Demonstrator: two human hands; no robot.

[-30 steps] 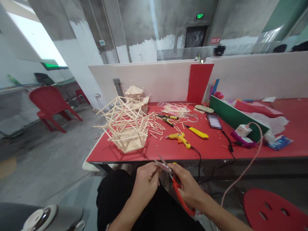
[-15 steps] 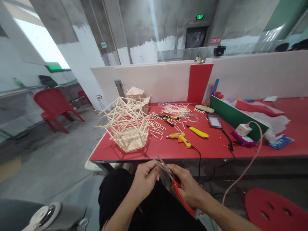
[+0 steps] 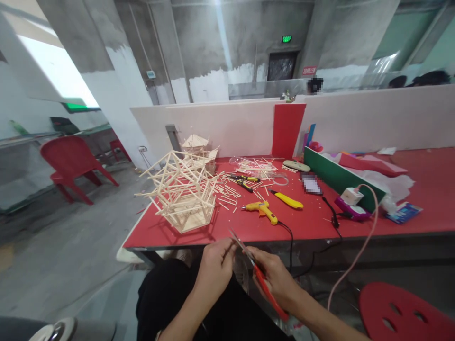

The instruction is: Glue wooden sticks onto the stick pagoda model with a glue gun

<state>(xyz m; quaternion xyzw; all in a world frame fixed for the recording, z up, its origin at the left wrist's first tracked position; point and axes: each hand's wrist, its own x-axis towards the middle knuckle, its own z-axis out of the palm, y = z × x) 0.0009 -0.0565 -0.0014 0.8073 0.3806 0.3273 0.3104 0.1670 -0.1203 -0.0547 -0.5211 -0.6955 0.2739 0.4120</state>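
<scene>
Over my lap, my right hand (image 3: 275, 271) is wrapped round a pair of scissors (image 3: 267, 292) by the red handles. The metal blades point up and to the left, their tips beside the fingers of my left hand (image 3: 217, 262). That hand is closed in a pinch; whatever is between its fingertips is too small and hidden to make out. On the red table beyond stands a many-sided frame of thin wooden sticks (image 3: 186, 201). Nearest the table's front edge lies a yellow glue gun (image 3: 261, 208), with a yellow utility knife (image 3: 288, 200) behind it.
Loose sticks (image 3: 227, 192) and pliers (image 3: 245, 182) lie mid-table. A smaller stick model (image 3: 195, 142) stands behind the frame. Rightward are a phone (image 3: 312, 183), a green board (image 3: 341, 177) and a purple power strip (image 3: 351, 208) with cables. A red stool (image 3: 401, 308) stands lower right.
The scissor blades, spread before, now look drawn together. My left hand has turned slightly, its fingers still pinched. The whole view has tilted up a little and shifted to the right.
</scene>
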